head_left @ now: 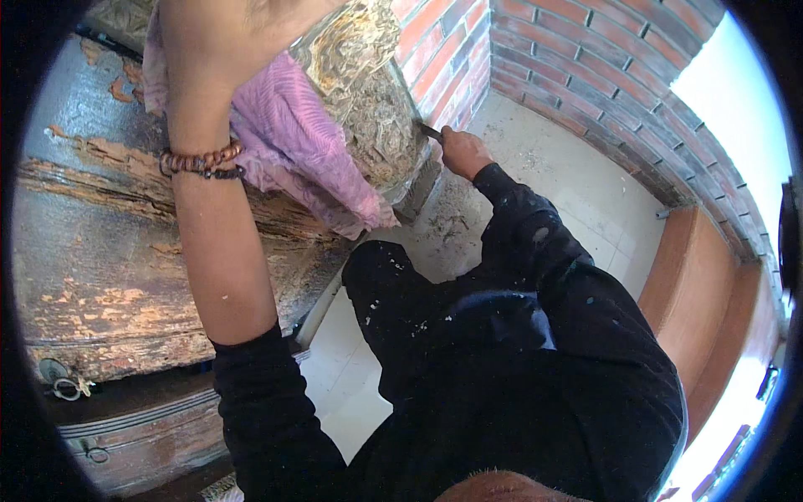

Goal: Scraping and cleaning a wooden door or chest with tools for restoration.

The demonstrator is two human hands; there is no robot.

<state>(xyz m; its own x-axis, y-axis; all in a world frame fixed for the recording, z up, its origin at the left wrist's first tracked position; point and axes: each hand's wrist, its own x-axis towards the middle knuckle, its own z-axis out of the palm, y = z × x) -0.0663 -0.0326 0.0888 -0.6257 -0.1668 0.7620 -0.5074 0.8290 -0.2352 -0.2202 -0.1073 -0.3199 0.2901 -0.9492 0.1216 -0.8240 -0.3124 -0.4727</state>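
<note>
My left hand (pixel 238 38) reaches up to the top edge, above a crumpled purple cloth (pixel 293 125); its fingers run out of the picture. Two dark bead bracelets circle that wrist. The cloth drapes over weathered wood beside a carved block (pixel 381 125) with curling relief, tan and grey-brown. At the block's right side, my right hand (pixel 464 153) is closed round a thin dark tool (pixel 431 131). The tool's tip lies against or close to the block's edge; its exact kind is not clear.
An old wooden cabinet (pixel 100 276) with peeling paint and ring pulls stands at left. Brick walls (pixel 585 63) enclose the far side and right. Crumbs and dust (pixel 452 222) lie on the tiled floor (pixel 585 205). A reddish-brown ledge (pixel 694 276) is at right.
</note>
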